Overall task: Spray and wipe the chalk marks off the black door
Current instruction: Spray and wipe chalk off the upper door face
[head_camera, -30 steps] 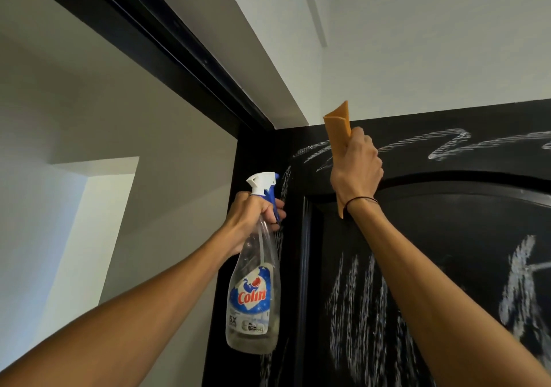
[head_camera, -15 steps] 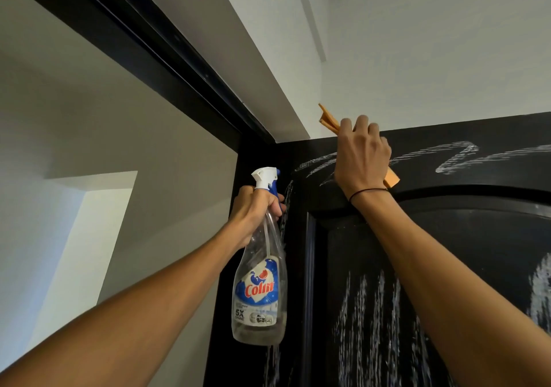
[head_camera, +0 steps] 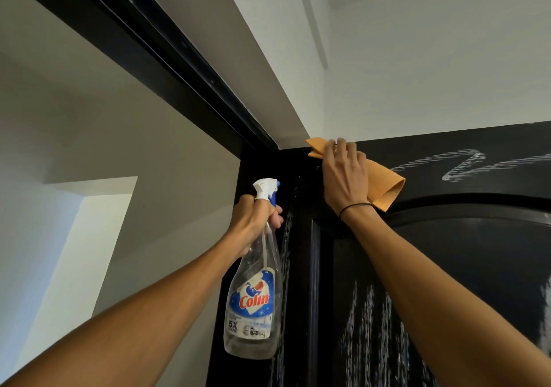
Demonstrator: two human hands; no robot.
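Nearest, left hand (head_camera: 255, 219) grips the neck of the spray bottle (head_camera: 255, 297), which hangs nozzle-up just beside the door's left edge, probably parked within reach so the next spray needs no regrip. Further up, right hand (head_camera: 346, 178) presses the folded orange cloth (head_camera: 384, 188) flat against the black door (head_camera: 447, 267) at its top left corner, fingers spread over it, likely for even pressure while wiping. Beyond, chalk marks (head_camera: 459, 166) remain to the cloth's right and lower on the panel, so wiping looks barely begun.
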